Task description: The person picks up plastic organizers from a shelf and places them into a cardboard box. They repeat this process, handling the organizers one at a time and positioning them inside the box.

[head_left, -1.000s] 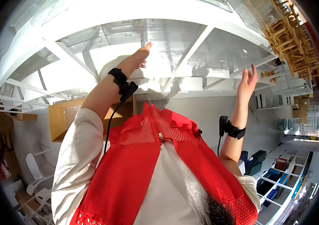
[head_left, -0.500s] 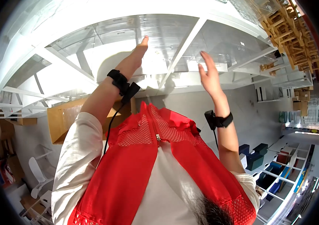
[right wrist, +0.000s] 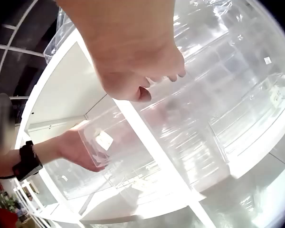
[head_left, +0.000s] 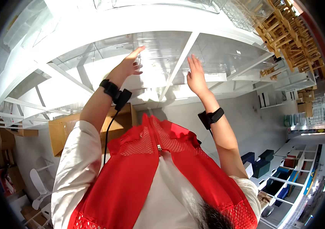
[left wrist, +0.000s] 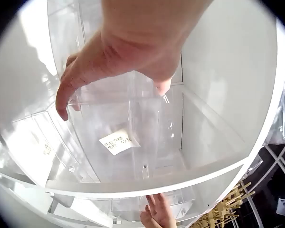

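Note:
In the left wrist view, my left hand [left wrist: 137, 47] spans a clear plastic box [left wrist: 97, 118] inside a white shelf bay, fingers curled over one edge and the thumb at the other side. A handwritten label [left wrist: 119, 142] is stuck on the box. The right wrist view shows the left hand [right wrist: 78, 149] at the labelled end of this box. My right hand [head_left: 197, 78] reaches up beside a white shelf divider [head_left: 179, 65], its fingers nearly straight and together in the head view. The right wrist view has it close over the divider, with nothing in its grasp.
More clear plastic boxes [right wrist: 228, 95] fill the neighbouring bay. Below the shelf, an open cardboard box [head_left: 65, 131] stands on the floor. Wooden racks [head_left: 290, 34] are at the far right, and a white chair [head_left: 38, 183] is at the lower left.
My right hand has swung left from the far bay to the divider, nearer the left hand. The left hand has shifted slightly left and down in the head view, its fingers now spread more.

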Motion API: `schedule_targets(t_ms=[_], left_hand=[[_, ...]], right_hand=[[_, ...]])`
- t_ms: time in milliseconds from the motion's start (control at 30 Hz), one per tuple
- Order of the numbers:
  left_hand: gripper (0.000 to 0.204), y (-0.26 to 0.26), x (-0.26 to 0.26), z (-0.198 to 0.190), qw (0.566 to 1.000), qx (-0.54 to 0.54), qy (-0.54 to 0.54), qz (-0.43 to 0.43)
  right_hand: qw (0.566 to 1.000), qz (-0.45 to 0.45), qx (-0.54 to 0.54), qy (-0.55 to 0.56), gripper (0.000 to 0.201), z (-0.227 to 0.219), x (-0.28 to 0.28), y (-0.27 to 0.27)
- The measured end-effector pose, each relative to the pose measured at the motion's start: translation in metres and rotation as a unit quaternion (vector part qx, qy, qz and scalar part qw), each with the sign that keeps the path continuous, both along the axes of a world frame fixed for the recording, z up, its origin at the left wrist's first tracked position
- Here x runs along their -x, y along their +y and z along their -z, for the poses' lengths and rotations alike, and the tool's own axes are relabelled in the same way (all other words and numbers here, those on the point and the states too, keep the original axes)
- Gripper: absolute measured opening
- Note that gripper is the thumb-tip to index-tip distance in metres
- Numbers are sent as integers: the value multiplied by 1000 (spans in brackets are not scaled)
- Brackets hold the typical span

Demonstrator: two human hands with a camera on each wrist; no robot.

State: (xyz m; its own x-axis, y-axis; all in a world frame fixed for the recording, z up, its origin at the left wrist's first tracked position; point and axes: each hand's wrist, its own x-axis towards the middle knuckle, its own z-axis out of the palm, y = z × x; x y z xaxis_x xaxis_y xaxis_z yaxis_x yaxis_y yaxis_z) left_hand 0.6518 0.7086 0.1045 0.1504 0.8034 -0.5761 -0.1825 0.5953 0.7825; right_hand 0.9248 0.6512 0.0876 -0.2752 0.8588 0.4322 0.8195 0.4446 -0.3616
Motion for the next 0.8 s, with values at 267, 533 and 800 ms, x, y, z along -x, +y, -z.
schedule_targets(t_ms=[267, 533, 800], left_hand=[[82, -28, 44, -16, 997, -62, 36, 13], [78, -85, 91, -36, 995, -46, 30, -83], [59, -178, 110, -30, 987, 9, 17, -161]], right_hand=[[985, -55, 89, 136, 60, -9, 2, -24], [983, -29, 143, 113, 58, 13, -17, -34], [884, -104, 436, 131, 66, 32, -6, -59]])
